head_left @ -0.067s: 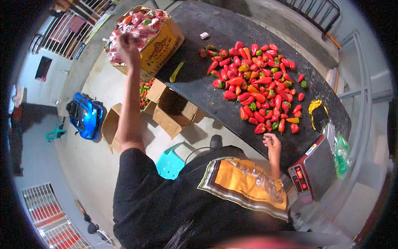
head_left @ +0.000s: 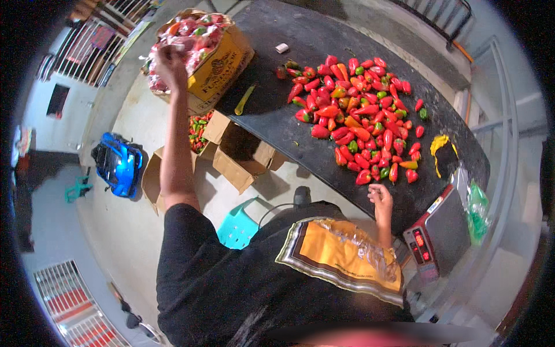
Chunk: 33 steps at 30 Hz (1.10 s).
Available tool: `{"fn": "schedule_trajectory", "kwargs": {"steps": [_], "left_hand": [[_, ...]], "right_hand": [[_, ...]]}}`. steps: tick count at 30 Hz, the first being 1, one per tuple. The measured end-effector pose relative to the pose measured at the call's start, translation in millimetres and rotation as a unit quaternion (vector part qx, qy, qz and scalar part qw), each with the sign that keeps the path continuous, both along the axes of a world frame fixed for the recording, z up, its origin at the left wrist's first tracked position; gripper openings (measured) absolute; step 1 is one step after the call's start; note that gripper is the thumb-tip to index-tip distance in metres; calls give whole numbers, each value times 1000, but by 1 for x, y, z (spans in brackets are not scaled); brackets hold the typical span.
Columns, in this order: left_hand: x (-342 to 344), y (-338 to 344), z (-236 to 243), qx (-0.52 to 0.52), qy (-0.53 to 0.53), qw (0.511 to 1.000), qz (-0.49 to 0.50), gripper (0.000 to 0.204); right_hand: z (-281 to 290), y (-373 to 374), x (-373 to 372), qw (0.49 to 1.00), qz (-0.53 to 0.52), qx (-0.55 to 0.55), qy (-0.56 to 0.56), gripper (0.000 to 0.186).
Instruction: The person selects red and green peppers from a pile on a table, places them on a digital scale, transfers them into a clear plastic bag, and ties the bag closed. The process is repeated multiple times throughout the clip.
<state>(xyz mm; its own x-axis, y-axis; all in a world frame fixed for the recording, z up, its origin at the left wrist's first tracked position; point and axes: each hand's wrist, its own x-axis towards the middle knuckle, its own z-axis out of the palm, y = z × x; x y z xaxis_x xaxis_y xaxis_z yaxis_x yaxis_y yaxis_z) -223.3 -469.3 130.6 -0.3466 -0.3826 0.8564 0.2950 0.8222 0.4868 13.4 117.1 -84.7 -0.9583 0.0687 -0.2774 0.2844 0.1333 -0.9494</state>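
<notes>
My left hand [head_left: 170, 65] reaches out over a yellow-and-brown cardboard box [head_left: 222, 75] at the far left. The box is heaped with red peppers in clear plastic bags [head_left: 199, 34]. My fingers there are blurred against the plastic, so I cannot tell whether they grip a bag. My right hand [head_left: 380, 199] hovers by the near edge of the dark table, fingers loosely bent and apart, holding nothing visible. Just beyond it lies a wide pile of loose peppers [head_left: 370, 110], mostly red with some orange and green.
To the right are a digital scale [head_left: 442, 231], green and clear plastic bags [head_left: 477, 214] and a yellow-and-black cloth-like scrap [head_left: 442, 155]. Below the table's left edge stand an open carton [head_left: 240, 153] and a turquoise stool [head_left: 238, 224]. A blue ride-on toy [head_left: 119, 165] sits farther left.
My left hand has shifted slightly toward me and to the left over the bagged peppers. My right hand stays nearly still.
</notes>
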Motion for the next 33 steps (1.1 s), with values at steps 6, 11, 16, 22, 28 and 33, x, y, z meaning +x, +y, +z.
{"fn": "schedule_trajectory", "kwargs": {"steps": [6, 11, 16, 22, 28, 33], "left_hand": [[-90, -312, -82, -234, -332, 884, 230, 53], [-163, -343, -97, -332, -343, 857, 195, 77], [-106, -230, -119, -133, -320, 908, 235, 67], [-3, -71, -80, -199, -208, 956, 56, 32], [86, 55, -139, -62, -245, 962, -101, 18], [147, 113, -199, 95, -376, 899, -206, 19]], "right_hand": [[10, 12, -24, 978, -26, 177, 110, 15], [-35, 51, -15, 912, -209, 346, 69, 30], [-23, 47, -50, 855, -155, 474, 139, 40], [-60, 40, -100, 852, -117, 501, 101, 37], [-65, 68, -97, 896, -192, 398, 38, 33], [-17, 2, -141, 872, -99, 405, 257, 23]]}}
